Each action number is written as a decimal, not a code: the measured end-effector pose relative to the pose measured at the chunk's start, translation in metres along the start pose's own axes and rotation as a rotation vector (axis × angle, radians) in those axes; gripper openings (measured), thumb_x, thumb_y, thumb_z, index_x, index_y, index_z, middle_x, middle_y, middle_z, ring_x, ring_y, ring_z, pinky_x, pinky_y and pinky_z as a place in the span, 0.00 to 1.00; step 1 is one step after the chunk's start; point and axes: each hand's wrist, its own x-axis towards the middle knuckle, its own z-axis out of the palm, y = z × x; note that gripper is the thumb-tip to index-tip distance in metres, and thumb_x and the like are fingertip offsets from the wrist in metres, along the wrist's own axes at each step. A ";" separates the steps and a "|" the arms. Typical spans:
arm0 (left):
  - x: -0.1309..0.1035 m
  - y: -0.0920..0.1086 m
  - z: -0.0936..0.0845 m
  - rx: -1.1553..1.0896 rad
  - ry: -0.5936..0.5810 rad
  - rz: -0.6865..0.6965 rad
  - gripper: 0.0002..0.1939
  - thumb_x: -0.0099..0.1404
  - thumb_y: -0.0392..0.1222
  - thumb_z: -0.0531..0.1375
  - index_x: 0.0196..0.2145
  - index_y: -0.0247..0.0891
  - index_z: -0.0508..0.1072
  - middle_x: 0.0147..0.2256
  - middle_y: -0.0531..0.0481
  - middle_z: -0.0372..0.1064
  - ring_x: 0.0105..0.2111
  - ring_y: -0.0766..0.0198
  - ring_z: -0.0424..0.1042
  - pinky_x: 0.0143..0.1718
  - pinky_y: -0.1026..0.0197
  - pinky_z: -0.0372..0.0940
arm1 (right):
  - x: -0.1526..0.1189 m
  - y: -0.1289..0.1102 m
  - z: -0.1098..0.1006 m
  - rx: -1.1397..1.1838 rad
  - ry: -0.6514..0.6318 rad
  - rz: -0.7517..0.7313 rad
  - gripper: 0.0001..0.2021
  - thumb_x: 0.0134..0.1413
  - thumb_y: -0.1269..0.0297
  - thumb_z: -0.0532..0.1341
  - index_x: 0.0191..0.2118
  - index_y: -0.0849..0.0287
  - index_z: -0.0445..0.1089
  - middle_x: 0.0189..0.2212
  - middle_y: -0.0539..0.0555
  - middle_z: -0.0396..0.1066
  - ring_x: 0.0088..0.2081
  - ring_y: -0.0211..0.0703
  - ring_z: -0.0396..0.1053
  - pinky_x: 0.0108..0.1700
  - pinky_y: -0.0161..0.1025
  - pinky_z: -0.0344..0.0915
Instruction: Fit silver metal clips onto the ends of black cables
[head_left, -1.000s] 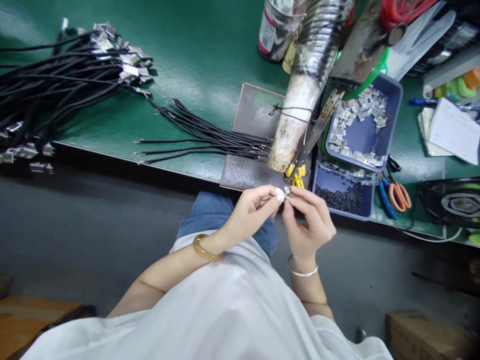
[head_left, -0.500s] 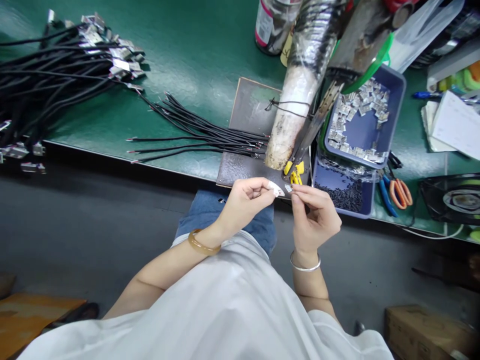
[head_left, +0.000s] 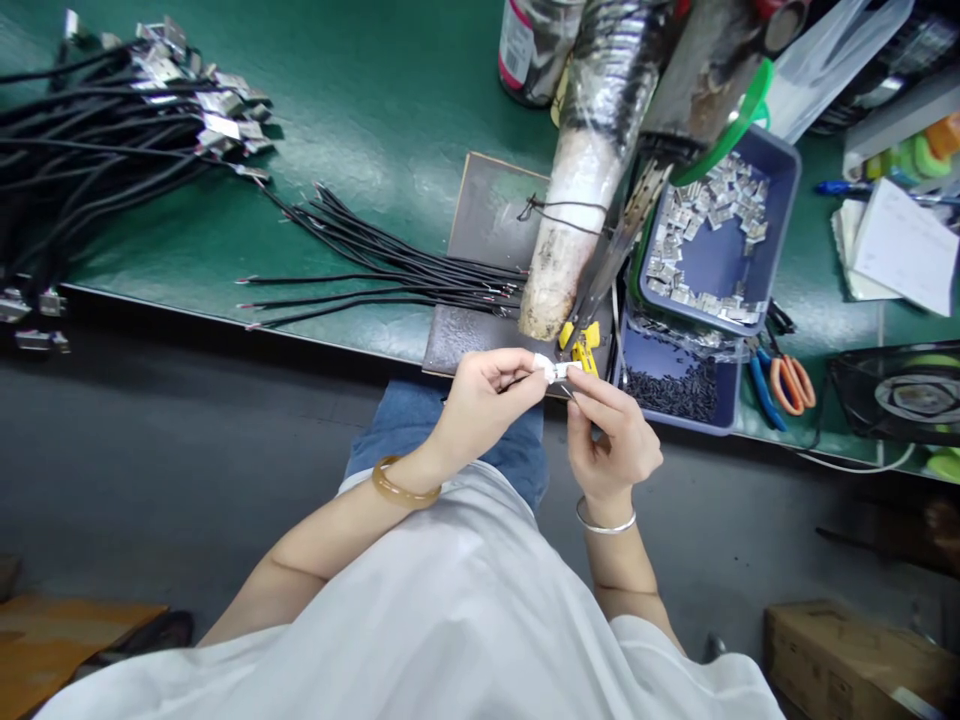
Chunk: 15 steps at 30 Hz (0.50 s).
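My left hand (head_left: 491, 395) is closed in a pinch, with white wrapping (head_left: 544, 367) around a fingertip; whatever sits between its fingers is too small to make out. Thumb and fingers of my right hand (head_left: 615, 435) pinch a small silvery metal connector shell (head_left: 568, 371), which now lies against the left fingertips. A thin dark sliver shows just below the shell. Both hands are at the bench's front edge, over my lap, close to a yellow-jawed fixture (head_left: 583, 345). Behind them, black cables (head_left: 405, 262) with stripped ends lie partly on a dark board (head_left: 450, 340).
A blue bin (head_left: 784, 210) holds many metal shells; below it, another bin (head_left: 731, 405) holds small black parts. A wrapped duct (head_left: 559, 230) hangs close over the board. Orange-handled scissors (head_left: 795, 385) lie right. Cables with metal connectors (head_left: 221, 125) pile up at left.
My right hand has moved left, bringing the metal shell from a small gap to contact with my left fingertips. The left hand stays nearly in place. The whole view has shifted slightly.
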 end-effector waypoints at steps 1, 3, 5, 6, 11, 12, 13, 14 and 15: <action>0.000 0.000 0.000 0.019 0.007 0.005 0.06 0.56 0.37 0.65 0.24 0.32 0.76 0.22 0.54 0.66 0.23 0.73 0.60 0.25 0.69 0.57 | 0.000 0.000 0.001 0.026 0.004 0.019 0.11 0.57 0.77 0.65 0.44 0.57 0.71 0.45 0.55 0.81 0.44 0.40 0.81 0.44 0.36 0.78; 0.001 -0.001 0.000 0.051 0.020 0.012 0.06 0.56 0.37 0.64 0.24 0.32 0.76 0.22 0.53 0.66 0.23 0.73 0.60 0.24 0.69 0.57 | 0.001 0.000 0.001 0.086 0.004 0.089 0.10 0.58 0.77 0.64 0.43 0.56 0.70 0.49 0.56 0.79 0.44 0.41 0.81 0.44 0.39 0.79; 0.002 -0.002 0.000 0.074 0.038 0.022 0.06 0.55 0.37 0.64 0.23 0.32 0.75 0.21 0.53 0.65 0.22 0.73 0.58 0.23 0.69 0.56 | 0.004 -0.001 0.002 0.125 -0.021 0.156 0.09 0.58 0.76 0.64 0.42 0.56 0.70 0.51 0.57 0.78 0.47 0.43 0.80 0.47 0.41 0.79; 0.003 -0.003 0.000 0.084 0.047 0.029 0.06 0.55 0.37 0.64 0.23 0.32 0.75 0.21 0.54 0.64 0.21 0.73 0.58 0.23 0.69 0.55 | 0.006 -0.001 0.001 0.129 -0.040 0.180 0.08 0.58 0.76 0.64 0.41 0.56 0.70 0.51 0.57 0.78 0.47 0.44 0.80 0.48 0.42 0.79; 0.006 -0.005 0.002 0.108 0.089 0.085 0.07 0.56 0.38 0.63 0.22 0.33 0.75 0.20 0.54 0.61 0.21 0.72 0.57 0.22 0.69 0.55 | 0.015 -0.001 0.001 0.112 -0.077 0.210 0.08 0.56 0.76 0.65 0.39 0.56 0.72 0.47 0.55 0.80 0.48 0.44 0.79 0.51 0.44 0.78; 0.007 -0.005 0.003 0.112 0.094 0.095 0.07 0.56 0.37 0.63 0.23 0.33 0.75 0.20 0.54 0.61 0.21 0.72 0.57 0.22 0.69 0.55 | 0.017 -0.001 0.001 0.107 -0.073 0.206 0.08 0.56 0.76 0.66 0.39 0.56 0.72 0.47 0.55 0.80 0.48 0.44 0.79 0.51 0.44 0.78; 0.007 -0.004 0.004 0.116 0.098 0.104 0.07 0.57 0.37 0.63 0.23 0.33 0.75 0.19 0.54 0.60 0.21 0.72 0.56 0.22 0.69 0.55 | 0.018 -0.002 0.001 0.101 -0.067 0.202 0.08 0.56 0.76 0.66 0.39 0.56 0.72 0.47 0.55 0.79 0.48 0.44 0.79 0.51 0.44 0.78; 0.007 -0.003 0.004 0.123 0.100 0.111 0.07 0.57 0.37 0.63 0.23 0.33 0.75 0.19 0.55 0.60 0.21 0.72 0.56 0.22 0.69 0.55 | 0.019 -0.003 0.001 0.094 -0.062 0.200 0.08 0.56 0.76 0.66 0.39 0.56 0.73 0.48 0.55 0.79 0.48 0.44 0.79 0.51 0.44 0.78; 0.007 -0.002 0.004 0.131 0.103 0.120 0.07 0.57 0.37 0.63 0.22 0.34 0.75 0.19 0.55 0.60 0.21 0.72 0.56 0.22 0.69 0.55 | 0.020 -0.004 0.001 0.086 -0.056 0.199 0.08 0.56 0.76 0.66 0.39 0.56 0.73 0.48 0.55 0.79 0.48 0.44 0.79 0.50 0.44 0.78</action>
